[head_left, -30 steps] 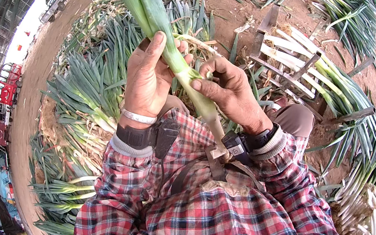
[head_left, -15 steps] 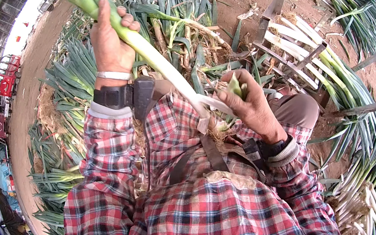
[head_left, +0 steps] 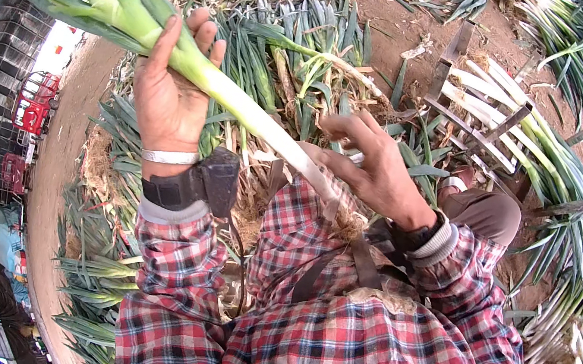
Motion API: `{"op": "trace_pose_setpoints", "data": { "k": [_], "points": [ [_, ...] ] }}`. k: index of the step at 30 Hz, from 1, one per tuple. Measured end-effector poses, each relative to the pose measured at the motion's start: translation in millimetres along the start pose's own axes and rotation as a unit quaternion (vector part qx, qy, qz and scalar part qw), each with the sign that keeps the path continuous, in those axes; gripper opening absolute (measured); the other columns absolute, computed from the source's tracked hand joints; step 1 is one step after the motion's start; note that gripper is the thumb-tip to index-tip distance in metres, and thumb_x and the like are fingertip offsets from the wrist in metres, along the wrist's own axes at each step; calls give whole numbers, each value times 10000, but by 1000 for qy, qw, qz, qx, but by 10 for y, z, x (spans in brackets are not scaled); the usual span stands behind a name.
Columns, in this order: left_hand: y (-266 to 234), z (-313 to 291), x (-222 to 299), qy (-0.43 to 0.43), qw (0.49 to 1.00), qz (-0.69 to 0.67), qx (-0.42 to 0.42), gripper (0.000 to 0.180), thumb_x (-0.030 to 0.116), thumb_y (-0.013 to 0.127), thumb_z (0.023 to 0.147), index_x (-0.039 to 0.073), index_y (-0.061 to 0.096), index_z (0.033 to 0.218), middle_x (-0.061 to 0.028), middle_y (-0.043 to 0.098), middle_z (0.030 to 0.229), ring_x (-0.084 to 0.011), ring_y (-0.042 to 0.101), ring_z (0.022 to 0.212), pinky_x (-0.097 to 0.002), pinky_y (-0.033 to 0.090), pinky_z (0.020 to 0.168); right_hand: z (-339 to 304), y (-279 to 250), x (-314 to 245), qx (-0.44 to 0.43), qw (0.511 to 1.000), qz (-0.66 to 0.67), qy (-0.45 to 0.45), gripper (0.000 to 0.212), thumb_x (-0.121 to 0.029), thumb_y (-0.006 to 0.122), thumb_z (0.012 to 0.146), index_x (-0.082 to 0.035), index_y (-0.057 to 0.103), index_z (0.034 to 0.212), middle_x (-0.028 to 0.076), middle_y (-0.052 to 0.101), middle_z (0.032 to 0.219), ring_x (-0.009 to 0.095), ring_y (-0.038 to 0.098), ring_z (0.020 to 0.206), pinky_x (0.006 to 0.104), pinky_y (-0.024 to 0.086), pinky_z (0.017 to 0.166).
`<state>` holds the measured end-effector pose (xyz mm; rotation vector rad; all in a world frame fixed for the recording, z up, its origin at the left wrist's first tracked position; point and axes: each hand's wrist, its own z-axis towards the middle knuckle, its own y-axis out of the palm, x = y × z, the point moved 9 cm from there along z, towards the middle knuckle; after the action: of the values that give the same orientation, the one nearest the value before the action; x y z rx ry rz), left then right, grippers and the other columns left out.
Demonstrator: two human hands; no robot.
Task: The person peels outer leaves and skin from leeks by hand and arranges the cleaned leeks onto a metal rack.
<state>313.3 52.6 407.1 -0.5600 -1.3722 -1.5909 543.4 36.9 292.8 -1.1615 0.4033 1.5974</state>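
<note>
A long leek (head_left: pixel 249 112) slants across in front of me, its green leaves at the upper left and its white shank running down toward my lap. My left hand (head_left: pixel 171 107) holds it below the leaves, in the crook between thumb and raised fingers. Beside the lower shank is my right hand (head_left: pixel 387 174), fingers bent and apart, with nothing seen in them. Its thumb side is at the shank; whether it touches I cannot tell. Pale roots (head_left: pixel 349 224) show at the leek's lower end, over my lap.
A metal rack (head_left: pixel 507 124) at the right carries several white-stemmed leeks. More leeks (head_left: pixel 572 322) lie in a bundle at the far right. Leek tops and trimmings (head_left: pixel 298 40) cover the soil ahead, and green leeks (head_left: pixel 97 273) line my left. A red vehicle (head_left: pixel 34 106) stands at the far left.
The pale green leaf peelings that were in my right hand are gone from it, and its fingers have spread. My left hand's fingers have loosened around the leek. The view has shifted left.
</note>
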Motion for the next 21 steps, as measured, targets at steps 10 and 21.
{"op": "trace_pose_setpoints", "data": {
  "k": [10,21],
  "points": [
    [115,-269,-327,9,990,123,67,249,111,588,969,47,535,1205,-103,663,1037,-166,650,875,-308,551,744,244,449,-86,23,991,120,63,188,-88,721,824,-18,578,922,82,573,767,177,577,697,323,472,633],
    [130,-379,-423,7,987,146,66,337,124,541,988,34,473,1306,-138,612,1174,-237,633,1016,-428,551,894,-3,327,64,3,951,310,-19,133,-38,649,873,-42,516,880,90,619,980,180,601,886,298,486,774]
  ]
}}
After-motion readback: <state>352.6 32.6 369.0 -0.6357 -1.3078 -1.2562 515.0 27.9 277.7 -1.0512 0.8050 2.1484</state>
